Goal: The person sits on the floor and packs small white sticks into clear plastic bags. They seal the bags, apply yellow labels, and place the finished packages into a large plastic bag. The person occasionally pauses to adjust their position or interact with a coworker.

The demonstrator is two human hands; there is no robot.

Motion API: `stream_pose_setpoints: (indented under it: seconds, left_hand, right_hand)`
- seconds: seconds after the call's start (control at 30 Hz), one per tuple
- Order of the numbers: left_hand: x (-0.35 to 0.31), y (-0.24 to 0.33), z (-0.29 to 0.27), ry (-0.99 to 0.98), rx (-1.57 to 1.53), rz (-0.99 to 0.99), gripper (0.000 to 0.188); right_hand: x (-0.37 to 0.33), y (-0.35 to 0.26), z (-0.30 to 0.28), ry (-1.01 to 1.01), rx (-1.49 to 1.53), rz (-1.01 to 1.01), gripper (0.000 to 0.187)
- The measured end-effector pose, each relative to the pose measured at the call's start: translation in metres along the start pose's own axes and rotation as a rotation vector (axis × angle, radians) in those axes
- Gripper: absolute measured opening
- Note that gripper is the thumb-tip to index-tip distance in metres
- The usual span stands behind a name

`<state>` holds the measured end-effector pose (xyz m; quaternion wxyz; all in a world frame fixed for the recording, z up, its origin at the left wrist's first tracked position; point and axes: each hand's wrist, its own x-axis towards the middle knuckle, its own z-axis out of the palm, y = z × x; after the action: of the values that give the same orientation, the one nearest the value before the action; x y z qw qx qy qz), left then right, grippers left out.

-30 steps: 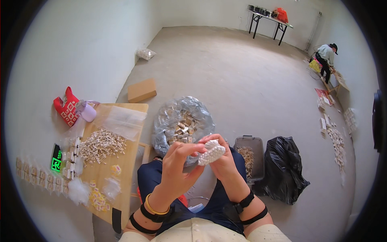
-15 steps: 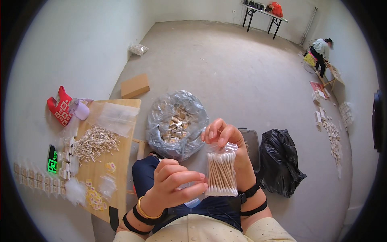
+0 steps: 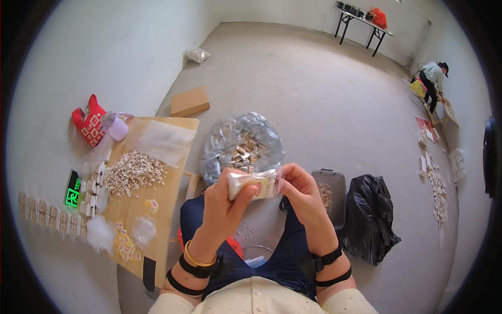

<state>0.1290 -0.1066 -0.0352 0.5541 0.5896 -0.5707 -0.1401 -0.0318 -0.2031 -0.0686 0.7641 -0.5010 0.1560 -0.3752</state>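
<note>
A small clear zip bag of cotton swabs (image 3: 267,186) is held between my hands above my lap. My left hand (image 3: 224,201) is closed around one end of it, thumb across the front. At the other end, the fingers of my right hand (image 3: 305,196) pinch the clear plastic edge. The packet lies on its side, and a pale yellowish patch shows on it. Whether the zip is sealed cannot be made out. Just beyond my hands is a big grey plastic bag (image 3: 214,141) holding many filled swab packets (image 3: 246,152).
On the wooden table (image 3: 157,235) at left lie loose cotton swabs (image 3: 135,172), small yellow-and-white labels (image 3: 125,243) and clear bags. A grey bin (image 3: 339,209) and a black plastic bag (image 3: 368,220) stand at right. A co-worker (image 3: 433,78) bends over at far right.
The swab packet has turned from upright to sideways, and my left hand now wraps its end. My right hand has moved down to the packet's other edge. The view has shifted slightly.
</note>
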Motion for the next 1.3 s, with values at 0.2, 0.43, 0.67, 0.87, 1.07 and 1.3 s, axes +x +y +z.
stream_pose_setpoints:
  seconds: [0.2,0.43,0.67,0.87,1.07,1.3]
  left_hand:
    - [-0.004,-0.026,0.004,0.125,-0.14,-0.172,0.037]
    - [0.002,-0.03,0.005,0.19,-0.142,-0.175,0.04]
    - [0.005,-0.034,0.017,0.217,0.309,-0.134,0.035]
    - [0.004,-0.036,0.015,0.173,0.015,-0.259,0.041]
    - [-0.001,-0.036,0.012,0.094,-0.213,-0.409,0.04]
    - [0.005,-0.035,0.021,0.145,0.487,0.036,0.032]
  right_hand:
    - [0.003,0.012,0.009,-0.021,0.01,0.055,0.012]
    - [0.009,0.018,0.015,0.037,-0.118,0.052,0.025]
    - [0.021,0.041,0.04,0.298,-0.663,-0.213,0.038]
    - [0.026,0.03,0.043,0.361,-0.693,-0.226,0.038]
    - [0.026,0.028,0.042,0.35,-0.748,-0.315,0.042]
    - [0.022,0.039,0.032,0.355,-0.792,-0.24,0.034]
